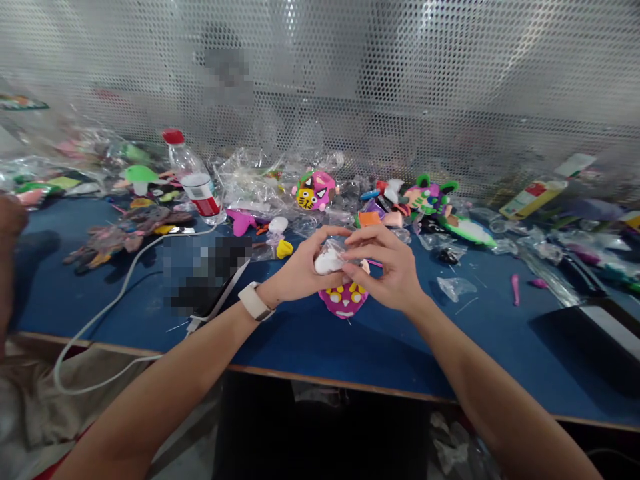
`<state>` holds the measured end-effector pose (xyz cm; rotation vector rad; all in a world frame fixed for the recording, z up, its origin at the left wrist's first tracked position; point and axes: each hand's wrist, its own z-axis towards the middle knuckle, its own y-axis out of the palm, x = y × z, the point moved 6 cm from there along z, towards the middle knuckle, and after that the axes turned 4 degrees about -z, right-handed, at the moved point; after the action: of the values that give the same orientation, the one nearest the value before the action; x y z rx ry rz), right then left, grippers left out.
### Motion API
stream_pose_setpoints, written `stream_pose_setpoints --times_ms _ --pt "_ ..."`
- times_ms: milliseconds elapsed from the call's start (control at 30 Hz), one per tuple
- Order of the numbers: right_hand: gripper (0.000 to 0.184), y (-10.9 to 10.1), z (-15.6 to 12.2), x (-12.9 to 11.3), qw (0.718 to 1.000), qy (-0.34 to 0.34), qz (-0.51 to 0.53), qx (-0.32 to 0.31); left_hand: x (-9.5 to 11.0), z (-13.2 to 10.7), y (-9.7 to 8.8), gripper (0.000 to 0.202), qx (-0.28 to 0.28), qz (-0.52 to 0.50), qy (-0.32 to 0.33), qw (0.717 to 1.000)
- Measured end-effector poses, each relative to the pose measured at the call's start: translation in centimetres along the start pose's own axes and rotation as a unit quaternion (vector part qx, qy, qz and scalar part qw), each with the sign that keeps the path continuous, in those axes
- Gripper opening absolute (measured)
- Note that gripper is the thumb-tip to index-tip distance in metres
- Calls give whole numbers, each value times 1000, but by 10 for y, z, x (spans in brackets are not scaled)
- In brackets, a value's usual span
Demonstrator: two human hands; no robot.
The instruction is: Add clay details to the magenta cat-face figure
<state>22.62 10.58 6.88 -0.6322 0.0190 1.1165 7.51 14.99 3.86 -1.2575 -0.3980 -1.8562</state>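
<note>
Both my hands meet over the middle of the table. My left hand (299,270) curls around a lump of white modelling clay (329,260), which seems to sit in a clear plastic wrapper. From the other side, the bent fingers of my right hand (393,270) pinch at the same white clay. Directly below them lies a magenta clay face (344,304) with yellow and white eyes and a white mouth; its upper part is hidden by my hands. A small yellow clay piece (285,249) rests to the left of my left hand.
A bottle with a red cap (197,177), a black phone (215,277) and a white cable (131,270) are on the left. Behind stand a pink-and-yellow clay face (316,191) and a green-eared one (430,195) among plastic bags. A dark box (595,333) lies right. Another person's arm (7,260) shows far left.
</note>
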Motion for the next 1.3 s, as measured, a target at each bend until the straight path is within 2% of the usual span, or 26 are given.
stream_pose_setpoints --times_ms 100,267,367,533,733,933,1033,1167,1300 --pt "20 1 0 1 1000 15 17 -10 -3 0 1 65 -11 -11 -17 1000" --pt "35 10 -2 3 996 17 36 -79 -2 1 -1 68 -3 -8 2 1000" --pt "30 12 -3 3 994 23 41 -98 -2 1 0 71 -10 -10 -15 1000" --pt "14 9 -2 4 994 36 37 -93 -4 -1 3 78 -24 -43 -61 997" --pt "18 12 -2 5 991 10 67 -118 -4 -1 3 82 -26 -32 -42 998" --pt "10 11 0 7 987 27 68 -142 -6 -2 4 96 -45 -51 -59 996" --pt "10 10 1 10 987 34 75 -139 -7 -2 3 88 -48 -60 -64 995" --pt "22 11 -1 17 981 75 95 -149 -6 -1 3 69 -54 -97 -80 991" --pt "31 20 -11 24 945 168 200 -198 -2 -1 1 66 -51 -88 -72 992"
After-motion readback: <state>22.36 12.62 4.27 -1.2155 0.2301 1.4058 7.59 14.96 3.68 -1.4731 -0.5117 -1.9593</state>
